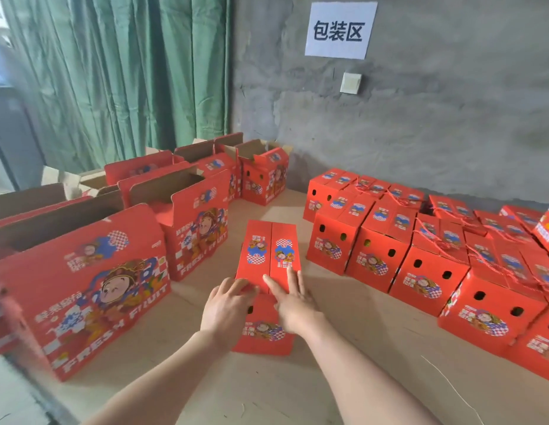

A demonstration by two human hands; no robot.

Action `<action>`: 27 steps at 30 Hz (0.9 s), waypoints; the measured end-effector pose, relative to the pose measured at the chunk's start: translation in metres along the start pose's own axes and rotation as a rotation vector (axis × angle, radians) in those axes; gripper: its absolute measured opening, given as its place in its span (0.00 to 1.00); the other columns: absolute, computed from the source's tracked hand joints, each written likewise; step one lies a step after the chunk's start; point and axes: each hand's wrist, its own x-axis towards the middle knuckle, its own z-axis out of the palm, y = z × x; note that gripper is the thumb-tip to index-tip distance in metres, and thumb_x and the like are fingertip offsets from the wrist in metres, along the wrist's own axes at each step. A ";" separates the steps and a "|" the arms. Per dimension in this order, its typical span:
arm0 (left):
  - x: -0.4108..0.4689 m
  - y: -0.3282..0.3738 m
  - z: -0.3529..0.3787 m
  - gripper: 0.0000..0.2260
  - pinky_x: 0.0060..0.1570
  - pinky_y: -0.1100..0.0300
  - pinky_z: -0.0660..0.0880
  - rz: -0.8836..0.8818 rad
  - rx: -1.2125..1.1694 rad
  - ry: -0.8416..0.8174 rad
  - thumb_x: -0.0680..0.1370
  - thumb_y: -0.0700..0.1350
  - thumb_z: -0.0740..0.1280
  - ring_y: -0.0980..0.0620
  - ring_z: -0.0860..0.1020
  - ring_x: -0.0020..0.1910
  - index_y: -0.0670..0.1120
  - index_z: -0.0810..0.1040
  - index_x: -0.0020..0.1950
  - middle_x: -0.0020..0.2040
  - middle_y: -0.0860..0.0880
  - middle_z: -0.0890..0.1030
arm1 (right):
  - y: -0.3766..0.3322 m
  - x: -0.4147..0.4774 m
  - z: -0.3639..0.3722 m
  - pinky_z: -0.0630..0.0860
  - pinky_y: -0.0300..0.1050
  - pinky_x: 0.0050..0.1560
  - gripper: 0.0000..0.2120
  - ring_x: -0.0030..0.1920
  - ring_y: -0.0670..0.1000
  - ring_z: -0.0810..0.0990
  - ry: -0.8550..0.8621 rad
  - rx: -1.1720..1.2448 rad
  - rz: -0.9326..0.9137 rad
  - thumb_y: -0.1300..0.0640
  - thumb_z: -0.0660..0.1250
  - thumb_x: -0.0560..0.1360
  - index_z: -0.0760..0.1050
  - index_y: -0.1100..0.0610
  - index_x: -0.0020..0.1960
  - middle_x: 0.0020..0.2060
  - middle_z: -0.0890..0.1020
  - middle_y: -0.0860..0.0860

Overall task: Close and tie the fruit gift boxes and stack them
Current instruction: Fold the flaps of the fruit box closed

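Observation:
A red fruit gift box (268,253) stands in the middle of the cardboard-covered table (343,348), its two top flaps folded down and meeting along the centre. My left hand (227,308) rests on the near end of the left flap with fingers curled over the box's edge. My right hand (290,299) presses flat on the right flap, fingers straight. To the right, several closed boxes (389,240) stand in rows, tied with red cord. On the left, several open boxes (187,216) stand with flaps up.
A large open box (83,289) stands close at the near left. A thin white string (451,384) lies on the table at the near right. Behind are a grey wall with a paper sign (340,30) and a green curtain (113,75).

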 end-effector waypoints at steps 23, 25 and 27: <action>0.153 -0.092 0.034 0.07 0.51 0.57 0.73 -0.221 -0.191 -0.062 0.76 0.38 0.67 0.49 0.77 0.51 0.44 0.84 0.49 0.49 0.49 0.80 | -0.041 0.153 -0.023 0.57 0.69 0.68 0.33 0.69 0.79 0.52 0.060 -0.201 0.054 0.60 0.54 0.82 0.36 0.53 0.77 0.70 0.49 0.76; 0.176 -0.097 0.042 0.08 0.53 0.56 0.73 -0.230 -0.115 -0.075 0.77 0.41 0.66 0.49 0.75 0.54 0.45 0.82 0.54 0.54 0.49 0.77 | -0.038 0.175 -0.029 0.60 0.68 0.67 0.30 0.68 0.79 0.54 0.077 -0.203 0.065 0.65 0.49 0.82 0.36 0.54 0.77 0.70 0.50 0.76; 0.195 -0.100 0.053 0.09 0.55 0.56 0.70 -0.239 0.001 -0.048 0.78 0.43 0.64 0.48 0.71 0.58 0.45 0.78 0.58 0.58 0.48 0.72 | -0.032 0.197 -0.032 0.62 0.68 0.65 0.30 0.67 0.80 0.56 0.113 -0.206 0.075 0.67 0.48 0.81 0.38 0.55 0.78 0.70 0.52 0.77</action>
